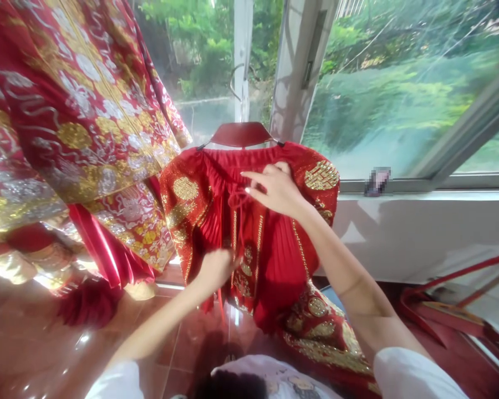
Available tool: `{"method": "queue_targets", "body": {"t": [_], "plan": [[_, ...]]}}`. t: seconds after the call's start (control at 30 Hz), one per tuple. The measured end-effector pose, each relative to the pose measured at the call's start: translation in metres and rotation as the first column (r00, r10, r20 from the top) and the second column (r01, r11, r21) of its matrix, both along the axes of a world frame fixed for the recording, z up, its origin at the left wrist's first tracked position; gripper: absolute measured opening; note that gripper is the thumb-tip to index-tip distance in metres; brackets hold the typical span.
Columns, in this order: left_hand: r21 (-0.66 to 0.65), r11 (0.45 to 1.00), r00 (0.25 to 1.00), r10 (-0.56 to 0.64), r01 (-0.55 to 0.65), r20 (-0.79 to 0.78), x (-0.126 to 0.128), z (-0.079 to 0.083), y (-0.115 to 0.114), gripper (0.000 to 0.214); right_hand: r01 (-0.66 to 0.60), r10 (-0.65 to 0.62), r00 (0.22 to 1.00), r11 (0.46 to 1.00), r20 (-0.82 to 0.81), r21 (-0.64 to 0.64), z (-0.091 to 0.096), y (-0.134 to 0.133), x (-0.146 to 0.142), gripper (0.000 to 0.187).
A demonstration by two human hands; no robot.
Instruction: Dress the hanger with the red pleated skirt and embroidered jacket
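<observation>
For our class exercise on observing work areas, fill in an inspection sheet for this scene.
Surface: red tiled floor, glossy.
Job's things: red pleated skirt, gold embroidery, hung on a red hanger.
Clutter: red frame on the floor; small blurred object on the sill.
Hands: right hand, fingers out, at the skirt's top; left hand lower down, grip unclear.
Cables: nothing seen.
Surroundings: embroidered red garment hanging left; window, greenery outside.

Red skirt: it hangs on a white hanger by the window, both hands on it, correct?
No: the hanger is red, not white, as the head view shows. The red skirt does hang on it by the window, with the right hand near its waistband and the left hand lower on the fabric.
</observation>
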State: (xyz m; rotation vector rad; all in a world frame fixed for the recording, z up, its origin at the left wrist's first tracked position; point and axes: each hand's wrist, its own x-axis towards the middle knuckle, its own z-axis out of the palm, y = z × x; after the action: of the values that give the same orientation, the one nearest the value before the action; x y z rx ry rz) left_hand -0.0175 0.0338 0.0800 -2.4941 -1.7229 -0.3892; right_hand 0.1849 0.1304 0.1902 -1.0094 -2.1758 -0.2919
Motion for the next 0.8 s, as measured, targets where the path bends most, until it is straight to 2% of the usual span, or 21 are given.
{"method": "queue_targets", "body": {"t": [0.07, 0.1, 0.13, 0.2, 0.27, 0.37, 0.43, 0.53, 0.63, 0.7, 0.77, 0.8], "plan": [[0.145, 0.989, 0.999, 0.011, -0.018, 0.049, 0.007, 0.050, 0.013, 0.031, -0.016, 0.019, 0.999, 0.999, 0.051, -0.049, -0.003, -0.004, 0.004, 0.033], [0.318, 0.948, 0.998, -0.026, 0.006, 0.059, 0.010, 0.071, 0.021, 0.033, -0.028, 0.032, 0.996, 0.998, 0.086, -0.053, -0.005, -0.006, 0.006, 0.030], [0.433, 0.900, 0.997, -0.065, 0.041, 0.040, 0.011, 0.087, 0.029, 0.037, -0.044, 0.049, 0.991, 0.998, 0.122, -0.044, -0.007, -0.009, 0.009, 0.029], [0.515, 0.840, 0.984, -0.165, 0.173, -0.062, 0.011, 0.102, 0.044, 0.040, -0.098, 0.098, 0.979, 0.995, 0.181, -0.007, -0.012, -0.017, 0.013, 0.031], [0.426, 0.848, 0.948, -0.261, 0.316, -0.183, 0.008, 0.099, 0.054, 0.031, -0.155, 0.147, 0.968, 0.988, 0.203, 0.026, -0.017, -0.025, 0.018, 0.034], [0.327, 0.844, 0.899, -0.355, 0.426, -0.256, -0.004, 0.078, 0.052, 0.019, -0.200, 0.189, 0.963, 0.979, 0.195, 0.041, -0.024, -0.037, 0.024, 0.034], [0.339, 0.813, 0.879, -0.405, 0.473, -0.253, -0.013, 0.067, 0.042, 0.020, -0.237, 0.225, 0.956, 0.970, 0.187, 0.048, -0.029, -0.048, 0.026, 0.034], [0.330, 0.742, 0.812, -0.520, 0.583, -0.265, -0.027, 0.062, 0.024, 0.022, -0.372, 0.356, 0.911, 0.927, 0.207, 0.044, -0.043, -0.070, 0.021, 0.034], [0.224, 0.682, 0.717, -0.653, 0.696, -0.243, -0.034, 0.067, 0.015, 0.022, -0.504, 0.516, 0.813, 0.856, 0.271, -0.118, -0.064, -0.092, 0.009, 0.040], [0.135, 0.672, 0.684, -0.700, 0.728, -0.206, -0.034, 0.070, 0.015, 0.038, -0.440, 0.519, 0.797, 0.850, 0.310, -0.290, -0.076, -0.100, 0.001, 0.045], [0.086, 0.694, 0.694, -0.691, 0.715, -0.201, -0.030, 0.074, 0.017, 0.047, -0.255, 0.395, 0.869, 0.874, 0.299, -0.414, -0.084, -0.098, -0.005, 0.046], [0.078, 0.718, 0.716, -0.666, 0.691, -0.211, -0.027, 0.076, 0.019, 0.047, -0.186, 0.340, 0.903, 0.859, 0.261, -0.477, -0.087, -0.094, -0.006, 0.045]]}}
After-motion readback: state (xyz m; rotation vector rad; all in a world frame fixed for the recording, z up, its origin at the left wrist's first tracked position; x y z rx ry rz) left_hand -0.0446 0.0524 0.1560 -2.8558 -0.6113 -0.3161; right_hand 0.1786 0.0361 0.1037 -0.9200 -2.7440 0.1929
